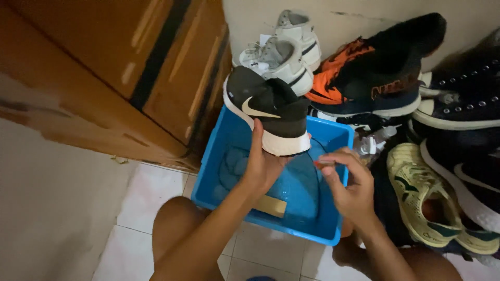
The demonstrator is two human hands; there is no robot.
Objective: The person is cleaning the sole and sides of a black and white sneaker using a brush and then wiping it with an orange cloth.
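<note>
A large wooden door (104, 67) fills the view from nine to twelve o'clock, above pale floor tiles (140, 208). Against the wall from one to four o'clock lies a heap of shoes: a black and orange sneaker (375, 67), a dark high-top with metal eyelets (463, 99), a yellow-green shoe (422, 192) on its side, and a pair of white sneakers (284, 49) at twelve o'clock.

At the centre sits a blue plastic basin (333, 234) holding shallow water, with a tan block (271, 206) lying in it at its six o'clock edge. A clear spray bottle (372, 143) lies just beside the basin at three o'clock.

Over the basin's twelve o'clock end the person's left hand (260, 166) holds up a black sneaker with a white sole (268, 106), fingers wrapped around its heel end, toe pointing to eleven o'clock. The right hand (351, 187) hovers at the basin's three o'clock side, near the shoe's sole, fingers pinched narrowly on a small thin object (322, 163) with a reddish tip; what it is cannot be told.
</note>
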